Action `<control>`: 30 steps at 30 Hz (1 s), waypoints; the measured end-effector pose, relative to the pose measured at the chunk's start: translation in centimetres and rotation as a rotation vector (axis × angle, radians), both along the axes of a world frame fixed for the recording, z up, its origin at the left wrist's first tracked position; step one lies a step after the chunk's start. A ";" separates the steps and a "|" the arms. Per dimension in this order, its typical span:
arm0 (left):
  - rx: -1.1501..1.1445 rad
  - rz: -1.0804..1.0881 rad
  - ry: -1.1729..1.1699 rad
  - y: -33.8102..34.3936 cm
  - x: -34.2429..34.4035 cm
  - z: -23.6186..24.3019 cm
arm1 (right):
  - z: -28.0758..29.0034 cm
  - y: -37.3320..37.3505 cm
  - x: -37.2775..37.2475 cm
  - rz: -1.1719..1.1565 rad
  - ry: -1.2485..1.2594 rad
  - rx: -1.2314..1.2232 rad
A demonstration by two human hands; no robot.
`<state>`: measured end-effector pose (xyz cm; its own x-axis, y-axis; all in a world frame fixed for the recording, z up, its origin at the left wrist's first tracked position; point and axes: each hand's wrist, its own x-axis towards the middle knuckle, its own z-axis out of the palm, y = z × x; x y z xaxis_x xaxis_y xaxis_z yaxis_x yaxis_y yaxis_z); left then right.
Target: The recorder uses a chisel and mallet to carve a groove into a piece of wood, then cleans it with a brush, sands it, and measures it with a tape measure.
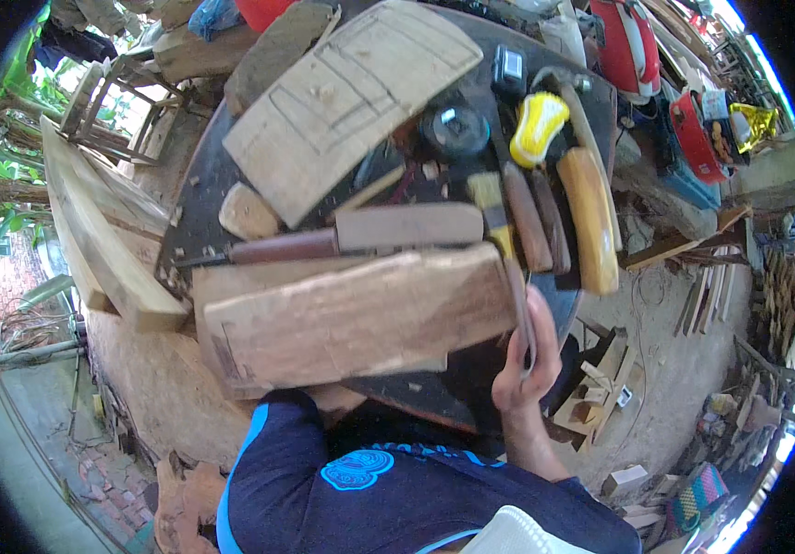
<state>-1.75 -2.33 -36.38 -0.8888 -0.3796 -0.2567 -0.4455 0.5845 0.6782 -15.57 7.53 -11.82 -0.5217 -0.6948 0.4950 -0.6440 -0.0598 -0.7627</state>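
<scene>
Head cam: R hand (543,356) pinches thin strip (519,303) nr wood board (370,319); L hand hidden, can't tell grip.

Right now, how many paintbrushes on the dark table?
1: the yellow-banded paintbrush, just left of two slim brown wooden pieces. Others may be hidden under the boards.
</scene>
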 end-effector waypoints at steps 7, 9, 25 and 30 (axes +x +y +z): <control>-0.102 0.032 0.105 5.5 8.3 -0.9 | 1.3 -0.7 0.6 -0.077 0.155 0.038; -0.143 0.044 0.139 5.7 10.4 -0.6 | 1.4 -1.0 1.1 -0.058 0.220 0.047; 0.187 -0.236 -0.272 2.9 11.2 6.1 | 2.3 0.7 2.8 0.066 0.616 0.200; 0.034 0.313 -0.014 -0.6 19.4 10.6 | 2.9 -0.1 3.6 0.321 0.666 0.247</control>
<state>17.65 -2.96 -25.78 -0.7264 -0.6253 -0.2853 -0.6096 0.3943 0.6877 -11.93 7.45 -8.92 0.0765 -0.8923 0.4449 -0.9510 -0.1993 -0.2364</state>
